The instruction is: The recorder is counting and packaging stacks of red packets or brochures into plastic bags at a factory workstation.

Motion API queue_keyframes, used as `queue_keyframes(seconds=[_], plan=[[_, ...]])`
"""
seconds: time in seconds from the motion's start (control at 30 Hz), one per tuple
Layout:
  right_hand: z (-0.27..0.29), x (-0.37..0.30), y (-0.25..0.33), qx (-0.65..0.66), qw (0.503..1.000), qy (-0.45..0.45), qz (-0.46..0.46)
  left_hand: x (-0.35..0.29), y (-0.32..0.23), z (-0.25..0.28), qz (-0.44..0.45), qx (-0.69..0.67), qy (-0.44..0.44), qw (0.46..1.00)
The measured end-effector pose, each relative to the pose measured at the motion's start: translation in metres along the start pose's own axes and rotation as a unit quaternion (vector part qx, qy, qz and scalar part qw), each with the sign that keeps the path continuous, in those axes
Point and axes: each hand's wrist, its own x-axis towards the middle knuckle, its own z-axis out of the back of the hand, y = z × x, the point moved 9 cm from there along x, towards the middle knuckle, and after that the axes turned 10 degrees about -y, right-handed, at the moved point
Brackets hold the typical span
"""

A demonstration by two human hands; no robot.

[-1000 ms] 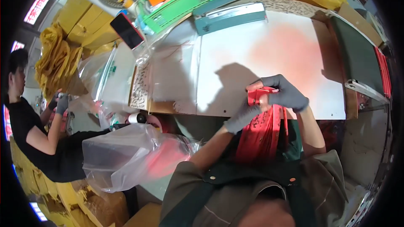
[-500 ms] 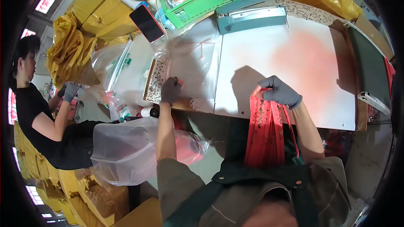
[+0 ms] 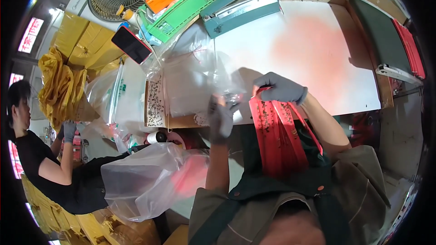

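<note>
Right hand [image 3: 280, 88] gripping red strips [image 3: 277, 136], left hand [image 3: 221, 119] pinching clear plastic bag [image 3: 195, 81]

Left hand [image 3: 221, 119] pulled back from the clear bag stack [image 3: 190, 81] toward the worktop [image 3: 318, 50] edge, dragging a clear bag [image 3: 229, 86] along.

Grey knit gloves on the left hand [image 3: 221, 120] and right hand [image 3: 280, 88]; dark green apron over olive-grey short-sleeved shirt.
</note>
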Motion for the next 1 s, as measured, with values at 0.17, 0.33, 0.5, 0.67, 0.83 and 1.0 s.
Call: queue_keyframes(seconds=[0.17, 0.33, 0.5, 0.67, 0.83, 1.0], plan=[[0.011, -0.016, 0.013, 0.063, 0.997, -0.040, 0.021, 0.030, -0.011, 0.015, 0.041, -0.185, -0.021, 0.982], [-0.005, -0.007, 0.028, 0.026, 0.999, -0.008, 0.046, 0.008, -0.050, -0.020, -0.200, 0.267, -0.034, 0.942], [-0.013, 0.007, 0.021, 0.026, 0.999, 0.028, 0.038, 0.006, -0.055, -0.001, -0.192, 0.245, -0.089, 0.946], [-0.032, 0.022, 0.013, 0.050, 0.996, 0.072, 0.030, -0.005, -0.079, 0.001, -0.272, 0.284, -0.077, 0.916], [-0.037, 0.033, 0.019, 0.009, 0.998, 0.041, 0.036, -0.013, -0.086, -0.015, -0.299, 0.266, 0.006, 0.917], [-0.045, 0.036, 0.009, 0.038, 0.998, 0.056, 0.001, -0.007, -0.047, 0.019, -0.144, 0.098, -0.012, 0.985]])
